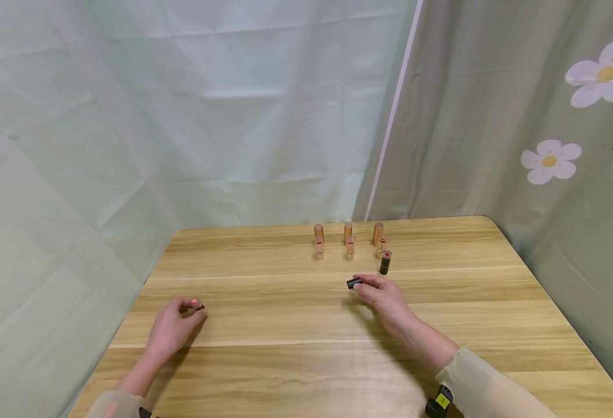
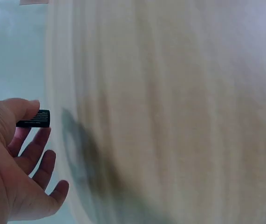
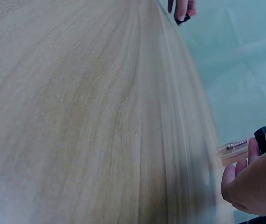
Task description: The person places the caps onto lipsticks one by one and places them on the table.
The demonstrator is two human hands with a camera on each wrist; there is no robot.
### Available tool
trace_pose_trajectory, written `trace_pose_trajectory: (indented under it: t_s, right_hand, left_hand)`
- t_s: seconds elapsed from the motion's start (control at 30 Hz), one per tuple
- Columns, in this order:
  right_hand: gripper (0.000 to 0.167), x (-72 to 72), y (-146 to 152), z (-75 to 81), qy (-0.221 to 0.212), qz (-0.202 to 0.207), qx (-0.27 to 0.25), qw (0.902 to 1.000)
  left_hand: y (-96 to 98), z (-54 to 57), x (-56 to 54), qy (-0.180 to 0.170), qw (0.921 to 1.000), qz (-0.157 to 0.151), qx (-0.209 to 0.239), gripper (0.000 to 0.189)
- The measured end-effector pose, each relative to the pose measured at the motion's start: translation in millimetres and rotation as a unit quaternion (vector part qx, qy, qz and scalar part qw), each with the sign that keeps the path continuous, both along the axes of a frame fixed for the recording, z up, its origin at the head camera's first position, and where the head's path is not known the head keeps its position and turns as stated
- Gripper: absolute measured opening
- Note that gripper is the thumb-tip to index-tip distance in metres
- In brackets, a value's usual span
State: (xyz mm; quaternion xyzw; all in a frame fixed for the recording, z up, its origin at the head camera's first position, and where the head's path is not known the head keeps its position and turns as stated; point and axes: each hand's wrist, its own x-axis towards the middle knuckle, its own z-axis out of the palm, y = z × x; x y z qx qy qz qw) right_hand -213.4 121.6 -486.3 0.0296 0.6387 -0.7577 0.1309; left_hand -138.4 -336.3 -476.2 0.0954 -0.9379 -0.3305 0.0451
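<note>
My left hand [image 1: 173, 326] is over the left side of the table, pinching a black lipstick [image 1: 197, 305] with a coral tip between thumb and fingers. In the left wrist view, the black base [image 2: 39, 119] with fine white print pokes out past the thumb. Near the middle, my right hand [image 1: 388, 303] pinches a small black lipstick cap [image 1: 354, 283], tilted almost sideways. Just beyond that hand, an uncapped black lipstick [image 1: 385, 263] with a red tip stands upright.
Behind stand several uncapped gold lipsticks [image 1: 350, 249] in a row. Copper-coloured caps [image 1: 348, 232] are lined up at the wooden table's [image 1: 264, 371] back edge. Pale curtains [image 1: 264, 116] hang behind and to the sides.
</note>
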Motion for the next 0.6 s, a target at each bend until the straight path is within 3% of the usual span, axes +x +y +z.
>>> trace_pose_trajectory:
  t_s: [0.3,0.6]
  right_hand:
    - [0.044,-0.4,-0.6,2.6,-0.007,-0.008,0.001,0.9999]
    - [0.044,-0.3,0.4,2.6,-0.004,-0.012,-0.002,0.9999]
  left_hand:
    - [15.8,17.3,-2.2,0.035,0.9983,-0.034,0.032,0.032]
    - [35.6,26.0,-5.2,0.08,0.9948,-0.062,0.011,0.032]
